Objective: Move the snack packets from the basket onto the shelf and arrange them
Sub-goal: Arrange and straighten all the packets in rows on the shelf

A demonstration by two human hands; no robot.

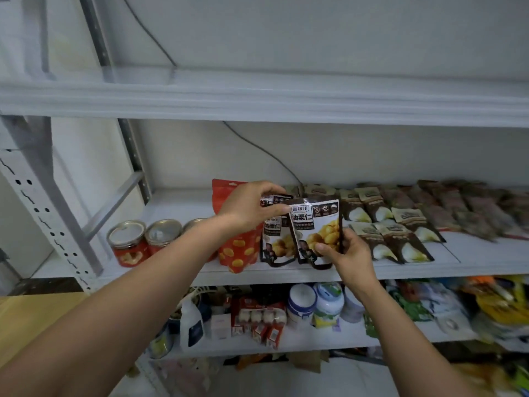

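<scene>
Two brown-and-white chestnut packets stand at the front of the middle shelf (183, 275). My left hand (252, 206) pinches the top of the front packet (316, 224) and covers the top of the one behind it (274, 242). My right hand (347, 253) grips the front packet's lower right corner. A red packet with yellow spots (237, 250) stands just left of them, partly behind my left wrist. Rows of brown packets (400, 239) lie flat to the right. No basket is in view.
Three red cans (128, 242) with clear lids stand at the shelf's left end. The upper shelf (257, 101) juts out overhead. The lower shelf holds bottles (191, 322), white tubs (300, 305) and bagged goods (458, 305). A grey upright post (48, 219) is at left.
</scene>
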